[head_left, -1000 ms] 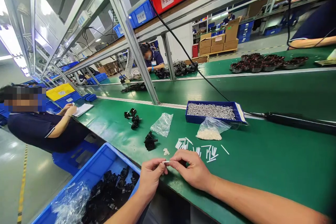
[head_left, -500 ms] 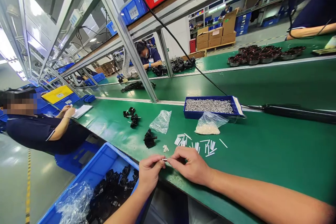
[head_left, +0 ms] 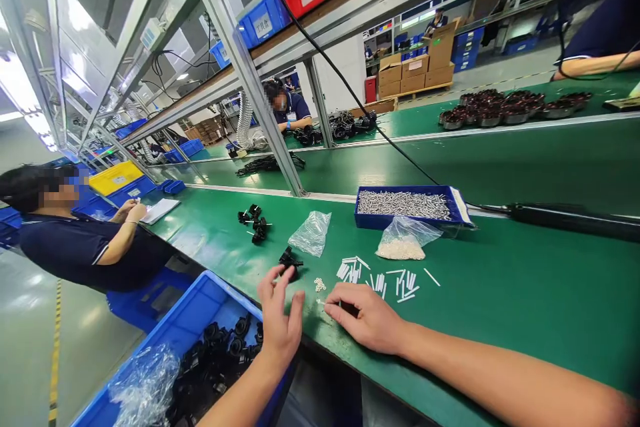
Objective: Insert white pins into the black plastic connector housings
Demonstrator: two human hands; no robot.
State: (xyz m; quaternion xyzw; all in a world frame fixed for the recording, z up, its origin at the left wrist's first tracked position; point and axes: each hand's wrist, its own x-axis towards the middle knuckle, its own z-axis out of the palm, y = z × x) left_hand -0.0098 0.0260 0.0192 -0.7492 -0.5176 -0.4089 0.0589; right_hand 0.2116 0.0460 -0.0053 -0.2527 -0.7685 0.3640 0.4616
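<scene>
My right hand [head_left: 367, 317] pinches a small pale pin [head_left: 321, 301] between thumb and forefinger, its tip sticking out to the left. My left hand [head_left: 281, 313] is open, fingers spread, just in front of a black plastic part [head_left: 290, 261], which its fingertips partly cover; whether they touch it I cannot tell. Small cream rings [head_left: 319, 285] lie in a cluster between the two hands. Beyond my right hand, several white rods [head_left: 353, 271] are scattered on the green bench [head_left: 500, 293].
A blue tray of metal pins [head_left: 405, 205], a bag of cream rings [head_left: 401, 248], an empty-looking plastic bag [head_left: 311, 233] and more black parts [head_left: 256, 223] stand farther back. A blue crate [head_left: 205, 290] with black parts is at left. A co-worker [head_left: 85, 233] sits left.
My left hand has let go of the pin and moved up and left toward the black part, its fingers opening. My right hand keeps the pin in nearly the same place.
</scene>
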